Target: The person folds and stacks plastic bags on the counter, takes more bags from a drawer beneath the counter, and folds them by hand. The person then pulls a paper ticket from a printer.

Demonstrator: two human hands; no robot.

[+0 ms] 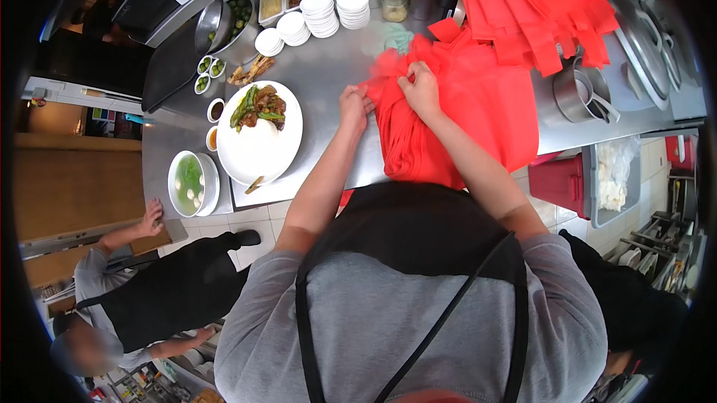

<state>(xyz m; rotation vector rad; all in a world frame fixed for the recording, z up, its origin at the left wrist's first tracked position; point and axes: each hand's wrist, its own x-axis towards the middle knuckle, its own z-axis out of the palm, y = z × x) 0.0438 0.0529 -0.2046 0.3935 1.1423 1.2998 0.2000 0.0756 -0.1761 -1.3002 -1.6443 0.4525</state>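
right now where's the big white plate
In the head view, the big white plate lies left of centre on the metal counter, between the sauce cups and the left hand.

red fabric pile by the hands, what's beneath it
The red fabric pile lies on the steel counter, whose bare metal shows at its left. The surface directly beneath is covered, so anything else there cannot be seen.

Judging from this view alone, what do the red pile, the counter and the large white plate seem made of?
Red pile: probably matte fabric, given its soft folds.
Counter: likely satin-finished metal, being grey with soft sheen.
Large white plate: ceramic or plastic; smooth, even white leaves it open.
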